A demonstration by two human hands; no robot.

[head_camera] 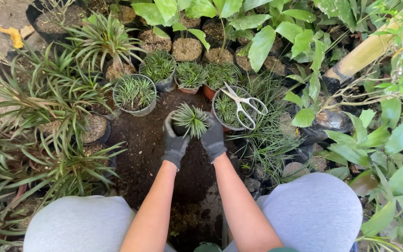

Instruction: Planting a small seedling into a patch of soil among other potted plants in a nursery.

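A person crouches over bare dark soil point(140, 140), seen from above, both arms stretched forward between grey-clad knees point(313, 210). The left hand point(174, 140) and right hand point(213, 137), each in a dark grey work glove, close around a small dark pot holding a tuft of thin, spiky green grass point(190, 120). The pot sits directly between the two sets of fingers, which wrap its sides from left and right; both hands are equally near it. The pot stands upright, its long axis pointing up toward the camera, and the leaves fan out above the fingertips. Whether it rests on the soil or is lifted just above it cannot be told. Just beyond the right fingers, a round pot of the same grass carries a pair of white-handled scissors point(243, 105) lying across its top, blades toward the hands. Beyond the left fingers stands a clear plastic pot of grass point(135, 94), with more small pots in a row behind. Long-leaved striped plants point(47, 107) crowd the left side, broad green leaves point(266, 42) the far and right sides, leaving only the soil patch free around the hands.
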